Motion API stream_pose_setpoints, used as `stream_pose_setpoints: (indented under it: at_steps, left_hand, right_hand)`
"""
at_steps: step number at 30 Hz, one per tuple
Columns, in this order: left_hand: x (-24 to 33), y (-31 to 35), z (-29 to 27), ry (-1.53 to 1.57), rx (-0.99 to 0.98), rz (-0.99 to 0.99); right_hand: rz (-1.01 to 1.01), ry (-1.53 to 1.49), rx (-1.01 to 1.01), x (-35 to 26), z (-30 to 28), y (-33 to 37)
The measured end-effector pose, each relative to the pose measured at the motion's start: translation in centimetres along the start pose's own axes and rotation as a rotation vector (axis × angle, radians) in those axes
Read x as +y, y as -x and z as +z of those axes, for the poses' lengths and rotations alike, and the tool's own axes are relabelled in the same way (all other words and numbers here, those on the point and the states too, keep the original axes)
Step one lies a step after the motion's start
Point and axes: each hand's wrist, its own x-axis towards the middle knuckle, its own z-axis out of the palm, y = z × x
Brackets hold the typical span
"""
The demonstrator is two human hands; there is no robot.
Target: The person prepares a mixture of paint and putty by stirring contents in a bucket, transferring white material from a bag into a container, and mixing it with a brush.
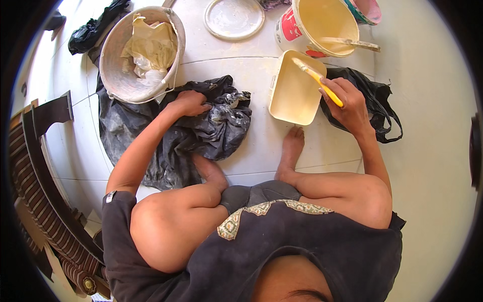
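In my right hand (348, 103) is a paintbrush with a yellow handle (328, 90), my fingers closed round it. Its bristles point up and left over a cream rectangular tub (297, 93), which stands on the tiles before my right foot. My left hand (190, 103) rests at a crumpled black plastic bag (211, 126) smeared with white. The fingers look curled into the folds, and their tips are partly hidden. Just beyond that hand stands a whitish bucket (113, 70) with a wire handle, holding a crumpled, paint-stained plastic bag (156, 48).
A large paint bucket (307, 30) with cream paint inside stands far right, a stained flat tool (352, 44) lying across it. Left of it lies a round white lid (234, 18). Another black bag (370, 90) sits beside the tub. A wooden chair (50, 191) stands at my left.
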Motion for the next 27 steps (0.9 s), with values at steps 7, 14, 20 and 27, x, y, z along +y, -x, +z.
stream_pose_setpoints:
  at_steps: [7, 14, 20, 27]
  left_hand:
    - [-0.2, -0.1, 0.2, 0.011, 0.010, 0.010]
    - [-0.2, 0.0, 0.1, 0.020, -0.003, -0.011]
    - [-0.4, 0.0, 0.0, 0.014, -0.012, 0.003]
    - [-0.2, -0.1, 0.1, 0.009, 0.018, 0.015]
  right_hand:
    - [0.003, 0.045, 0.073, 1.4, 2.5, -0.1]
    - [-0.012, 0.066, 0.021, 1.0, 2.8, 0.8]
    - [-0.067, 0.073, 0.112, 0.2, 1.8, -0.4]
    - [-0.027, 0.058, 0.003, 1.8, 4.4, 0.3]
